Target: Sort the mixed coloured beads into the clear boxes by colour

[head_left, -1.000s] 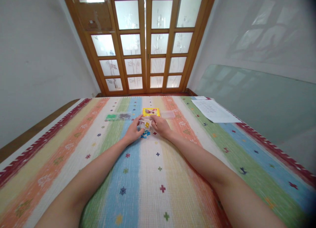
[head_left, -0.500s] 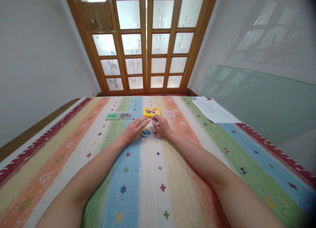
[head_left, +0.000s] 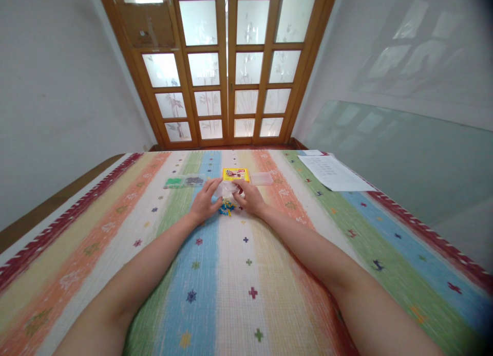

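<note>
Striped multicolour woven-look tablecloth (head_left: 233,274) under everything. Left hand (head_left: 204,201) and right hand (head_left: 252,198) grasp a small clear plastic container (head_left: 226,188) from opposite sides, fingers curled round it; exact fingertip contact too small to tell. Container sits between the hands, just in front of a yellow printed rectangular box (head_left: 235,174). Probably light, stiff, slick, might crack if squeezed; best held by side walls. Nearer, small blue and yellow pieces (head_left: 227,208) lie piled: likely near weightless, easily scattered, pinch singly.
</note>
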